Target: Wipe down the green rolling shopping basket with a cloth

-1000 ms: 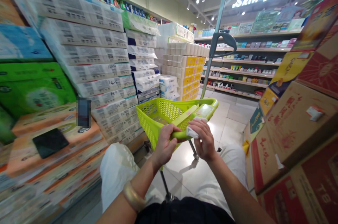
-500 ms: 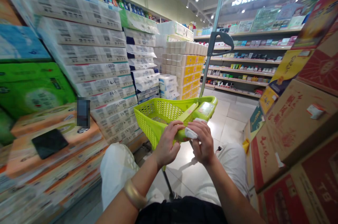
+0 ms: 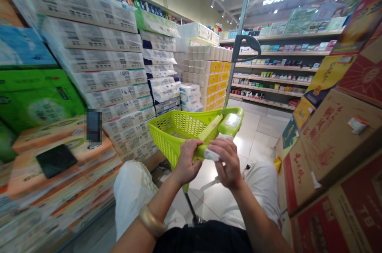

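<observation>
A lime-green plastic shopping basket (image 3: 176,129) on wheels stands in front of me, its grey pull handle (image 3: 245,44) raised on a pole. My left hand (image 3: 186,161) is closed on the basket's near rim. My right hand (image 3: 227,159) is closed on a small white wipe (image 3: 211,153), pressed against the same rim just right of the left hand. A gold bangle (image 3: 151,221) sits on my left wrist. The inside of the basket looks empty as far as it shows.
Stacked packs of tissue and paper rolls (image 3: 107,66) wall the left side, with a black phone (image 3: 55,160) lying on an orange pack. Cardboard boxes (image 3: 337,141) rise on the right. Shelves of goods (image 3: 277,78) stand beyond the tiled aisle floor (image 3: 259,133).
The basket has shifted slightly left and nearer. My right hand with the wipe slid a little left along the rim; my left hand kept its grip.
</observation>
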`<state>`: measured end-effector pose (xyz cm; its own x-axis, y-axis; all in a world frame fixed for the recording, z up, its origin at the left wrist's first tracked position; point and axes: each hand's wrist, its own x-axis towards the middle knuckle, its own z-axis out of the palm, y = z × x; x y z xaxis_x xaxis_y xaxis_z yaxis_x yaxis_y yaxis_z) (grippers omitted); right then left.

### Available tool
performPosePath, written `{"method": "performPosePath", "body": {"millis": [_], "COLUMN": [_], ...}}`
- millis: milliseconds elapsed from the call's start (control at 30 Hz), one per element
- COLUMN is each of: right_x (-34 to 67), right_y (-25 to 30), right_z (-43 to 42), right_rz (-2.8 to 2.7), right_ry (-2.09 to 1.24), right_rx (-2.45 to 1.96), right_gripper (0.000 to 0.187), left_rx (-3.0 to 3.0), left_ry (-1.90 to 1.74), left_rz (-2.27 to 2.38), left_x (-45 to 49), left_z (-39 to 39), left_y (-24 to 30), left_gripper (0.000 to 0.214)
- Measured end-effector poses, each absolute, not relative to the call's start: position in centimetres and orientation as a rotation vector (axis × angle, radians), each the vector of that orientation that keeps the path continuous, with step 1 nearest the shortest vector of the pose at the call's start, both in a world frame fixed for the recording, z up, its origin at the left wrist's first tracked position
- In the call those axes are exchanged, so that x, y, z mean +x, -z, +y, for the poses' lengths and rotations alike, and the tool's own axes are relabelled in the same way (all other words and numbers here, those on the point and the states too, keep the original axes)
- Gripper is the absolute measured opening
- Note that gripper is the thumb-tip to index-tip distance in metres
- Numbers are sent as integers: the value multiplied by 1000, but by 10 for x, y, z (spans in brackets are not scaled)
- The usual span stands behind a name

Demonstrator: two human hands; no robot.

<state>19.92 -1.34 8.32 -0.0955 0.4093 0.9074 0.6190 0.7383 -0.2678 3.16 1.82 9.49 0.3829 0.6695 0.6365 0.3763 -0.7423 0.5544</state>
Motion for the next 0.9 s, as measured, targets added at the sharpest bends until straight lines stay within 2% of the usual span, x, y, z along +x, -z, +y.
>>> {"method": "performPosePath", "body": {"millis": [133, 200, 433, 533, 733, 800, 900], "right_x": [213, 203, 169, 185, 204, 195, 175], "right_y": [-86, -84, -74, -79, -101, -108, -113], "right_z": [2, 0, -31, -24, -9, -15, -27], "right_rz": [-1295, -1237, -1709, -1762, -1460, -1550, -1721], "right_ry": [-27, -24, 385, 356, 133, 151, 243], "right_rx": [-900, -907, -875, -832, -994, -1092, -1180], "right_gripper": [26, 27, 32, 29, 27, 25, 25], "left_rx": [2314, 2315, 2324, 2338, 2335, 2348, 2375], "left_ry": [-1324, -1333, -1344, -1336, -1319, -1338, -1360], "left_rz": [958, 966, 935, 902, 933, 932, 915], "left_x": [37, 40, 40, 39, 44, 46, 48], "left_z": [14, 12, 10, 11, 12, 12, 12], "left_y": [-94, -93, -92, -92, -90, -89, -88], "left_gripper": [44, 46, 26, 31, 48, 48, 34]}}
